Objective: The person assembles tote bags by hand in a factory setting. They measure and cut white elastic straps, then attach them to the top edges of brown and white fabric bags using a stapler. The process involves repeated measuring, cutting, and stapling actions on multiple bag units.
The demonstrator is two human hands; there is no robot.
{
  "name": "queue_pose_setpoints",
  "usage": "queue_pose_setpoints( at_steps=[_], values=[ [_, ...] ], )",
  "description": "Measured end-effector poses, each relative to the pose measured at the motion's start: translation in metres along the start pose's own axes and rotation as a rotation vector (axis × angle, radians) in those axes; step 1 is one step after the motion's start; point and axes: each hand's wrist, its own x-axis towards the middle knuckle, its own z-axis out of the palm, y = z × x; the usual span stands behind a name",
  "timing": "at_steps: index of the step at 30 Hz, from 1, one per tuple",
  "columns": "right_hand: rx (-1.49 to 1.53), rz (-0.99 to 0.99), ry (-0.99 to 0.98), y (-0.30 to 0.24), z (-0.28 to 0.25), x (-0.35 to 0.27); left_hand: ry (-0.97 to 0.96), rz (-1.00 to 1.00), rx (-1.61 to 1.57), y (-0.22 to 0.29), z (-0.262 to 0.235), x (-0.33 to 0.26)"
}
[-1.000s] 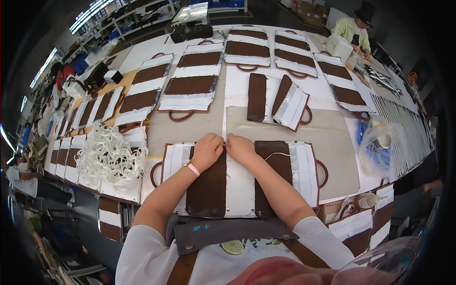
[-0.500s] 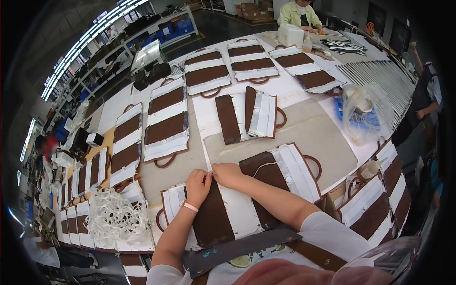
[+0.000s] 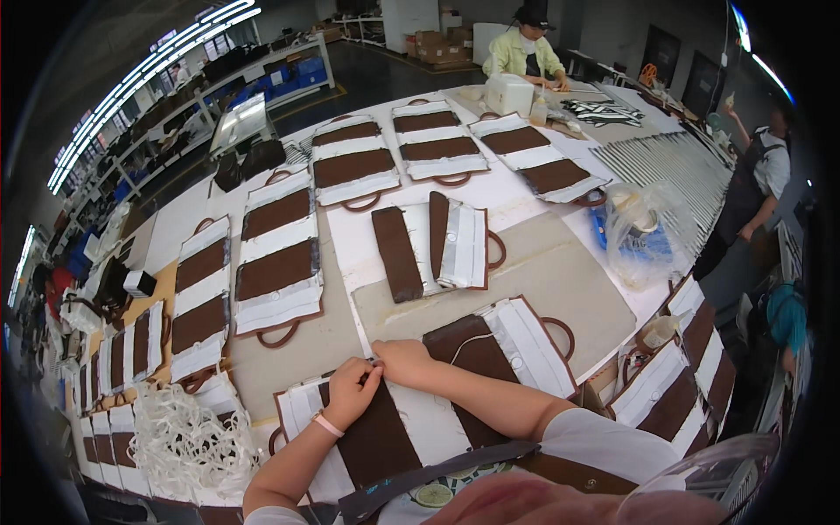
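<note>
An unfinished brown-and-white bag panel (image 3: 372, 433) lies flat before me, with a brown loop handle (image 3: 560, 339) at its right end. At the panel's far edge my left hand (image 3: 350, 389) and my right hand (image 3: 404, 361) meet, fingertips pinched close together. Whatever small thing sits between them is mostly covered by the fingers. My right forearm crosses over the panel. A thin white cord (image 3: 471, 342) rests on the right brown band. Just beyond lies a partly folded bag panel (image 3: 464, 245) with its own handle.
More flat bag panels (image 3: 278, 271) line the table's left and far sides. A heap of white strips (image 3: 197, 437) sits at near left. At right are a plastic bag (image 3: 647, 232) over a blue tray and stacked panels (image 3: 652, 389). A person (image 3: 525, 57) works across the table.
My view has tilted, so the whole scene sits lower and further left. My hands remain pinched together at the panel's far edge, with little visible finger movement.
</note>
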Motion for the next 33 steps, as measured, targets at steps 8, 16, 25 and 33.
queue_pose_setpoints(
  at_steps=[8, 16, 25, 33],
  values=[
    [-0.042, -0.024, -0.019, 0.002, 0.003, -0.005, 0.013, 0.178, -0.187, 0.037, 0.005, -0.003],
    [-0.084, 0.010, -0.036, -0.013, 0.005, -0.006, -0.097, 0.331, -0.140, 0.025, 0.007, -0.016],
    [0.058, -0.034, -0.034, -0.005, 0.008, 0.002, 0.002, 0.366, -0.057, 0.022, 0.017, -0.012],
    [0.073, -0.080, -0.016, 0.006, 0.013, 0.004, -0.011, 0.363, 0.021, 0.019, 0.029, -0.016]
  ],
)
